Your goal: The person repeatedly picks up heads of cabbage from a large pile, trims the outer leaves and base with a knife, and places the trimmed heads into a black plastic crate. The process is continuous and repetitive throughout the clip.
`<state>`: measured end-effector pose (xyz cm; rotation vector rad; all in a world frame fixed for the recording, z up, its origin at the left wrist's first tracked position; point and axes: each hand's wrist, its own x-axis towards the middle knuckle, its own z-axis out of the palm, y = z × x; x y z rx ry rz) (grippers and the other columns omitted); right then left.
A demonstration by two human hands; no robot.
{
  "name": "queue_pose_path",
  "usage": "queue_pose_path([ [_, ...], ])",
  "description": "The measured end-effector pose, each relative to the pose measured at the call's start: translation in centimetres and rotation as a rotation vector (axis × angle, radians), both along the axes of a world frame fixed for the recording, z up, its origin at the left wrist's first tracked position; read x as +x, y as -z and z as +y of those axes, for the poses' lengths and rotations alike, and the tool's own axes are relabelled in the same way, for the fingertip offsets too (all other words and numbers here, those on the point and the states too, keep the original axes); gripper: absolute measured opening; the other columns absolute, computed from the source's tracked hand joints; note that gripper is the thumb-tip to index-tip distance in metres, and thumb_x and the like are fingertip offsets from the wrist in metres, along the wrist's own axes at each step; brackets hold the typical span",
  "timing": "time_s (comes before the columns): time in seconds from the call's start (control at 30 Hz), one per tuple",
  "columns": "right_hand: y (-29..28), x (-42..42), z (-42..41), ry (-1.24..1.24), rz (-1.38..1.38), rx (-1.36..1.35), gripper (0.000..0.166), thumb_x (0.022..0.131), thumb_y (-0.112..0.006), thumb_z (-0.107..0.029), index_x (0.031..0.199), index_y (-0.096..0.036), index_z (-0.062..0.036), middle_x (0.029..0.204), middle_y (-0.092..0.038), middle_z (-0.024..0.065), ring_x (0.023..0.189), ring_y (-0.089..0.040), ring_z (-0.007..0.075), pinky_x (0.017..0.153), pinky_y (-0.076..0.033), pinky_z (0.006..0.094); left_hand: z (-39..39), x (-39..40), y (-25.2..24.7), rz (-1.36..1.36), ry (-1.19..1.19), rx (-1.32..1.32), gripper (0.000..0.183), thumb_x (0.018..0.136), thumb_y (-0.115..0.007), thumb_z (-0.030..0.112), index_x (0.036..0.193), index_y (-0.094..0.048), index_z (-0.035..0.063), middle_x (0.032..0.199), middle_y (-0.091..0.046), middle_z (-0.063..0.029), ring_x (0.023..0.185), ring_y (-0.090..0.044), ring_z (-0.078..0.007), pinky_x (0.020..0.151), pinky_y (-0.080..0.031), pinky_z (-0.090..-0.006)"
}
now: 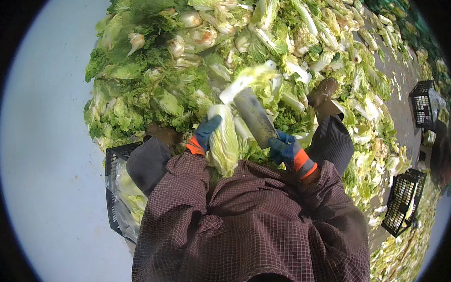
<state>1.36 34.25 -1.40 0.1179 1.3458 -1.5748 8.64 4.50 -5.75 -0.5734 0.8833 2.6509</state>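
My left hand (207, 131), in a blue work glove with an orange cuff, grips a pale napa cabbage (225, 143) from its left side. The cabbage stands with its white butt end away from me, its leafy end close to my lap. In my right hand (283, 148), gloved the same way, is a cleaver (255, 117) with a broad, smeared blade. A loose cabbage leaf (247, 80), blurred, is just beyond the blade's far end and the cabbage's butt. Cabbage leaves lie below both hands.
A large heap of napa cabbages (193, 64) spreads around my boots. At my left stands a black plastic crate (114, 204) with a clear liner and cabbage inside, near a pale wall (50, 147). Black crates (404, 202) stand right, by another person's dark clothing (440, 156).
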Motion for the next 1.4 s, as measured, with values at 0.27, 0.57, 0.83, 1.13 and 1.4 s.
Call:
queue_pose_path([
  [0.27, 4.5, -4.1, -1.0, -0.110, 0.243, 0.093, 0.037, 0.090, -0.063, -0.026, 0.122, -0.056, -0.0093, 0.090, -0.064, 0.0032, 0.061, -0.059, 0.0145, 0.054, -0.049, 0.0316, 5.8, 1.7, 1.0, 0.143, 0.091, -0.559, 0.036, 0.091, -0.058, 0.021, 0.120, -0.057, -0.0006, 0.112, -0.065, -0.0166, 0.097, -0.064, -0.0277, 0.087, -0.053, -0.0372],
  [0.57, 0.7, -8.6, -6.8, -0.122, 0.362, 0.273, 0.025, 0.087, -0.063, -0.020, 0.110, -0.056, -0.0123, 0.078, -0.063, 0.0098, 0.047, -0.052, 0.0135, 0.042, -0.044, 0.0283, -5.2, 16.8, -1.9, 0.090, -0.567, -0.670, 0.037, 0.093, -0.054, 0.021, 0.123, -0.055, 0.0000, 0.116, -0.062, -0.0155, 0.102, -0.062, -0.0266, 0.091, -0.050, -0.0370],
  [0.83, -0.3, -2.8, -10.1, -0.152, 0.372, 0.387, 0.013, 0.085, -0.062, -0.014, 0.096, -0.055, -0.0128, 0.072, -0.063, 0.0100, 0.042, -0.047, 0.0135, 0.037, -0.038, 0.0254, -23.1, 49.4, 3.0, -0.596, -1.459, -0.987, 0.038, 0.094, -0.050, 0.022, 0.125, -0.053, 0.0006, 0.120, -0.060, -0.0146, 0.107, -0.059, -0.0257, 0.094, -0.048, -0.0369],
  [1.13, 0.0, 1.1, -10.1, -0.217, 0.464, 0.505, 0.018, 0.086, -0.059, -0.020, 0.102, -0.053, -0.0142, 0.069, -0.058, 0.0069, 0.044, -0.047, 0.0167, 0.038, -0.040, 0.0308, -28.6, 70.8, 7.1, -0.794, -1.998, -0.791, 0.038, 0.096, -0.046, 0.022, 0.127, -0.051, 0.0012, 0.124, -0.058, -0.0135, 0.112, -0.056, -0.0246, 0.097, -0.046, -0.0368],
  [1.4, 0.9, 1.7, -12.1, -0.371, 0.377, 0.569, 0.013, 0.087, -0.058, -0.016, 0.092, -0.064, -0.0052, 0.070, -0.061, 0.0052, 0.052, -0.052, 0.0157, 0.045, -0.041, 0.0281, -24.0, 69.3, 9.8, -0.587, -1.196, -0.995, 0.041, 0.093, -0.050, 0.020, 0.130, -0.049, 0.0017, 0.128, -0.055, -0.0126, 0.118, -0.053, -0.0221, 0.100, -0.045, -0.0364],
])
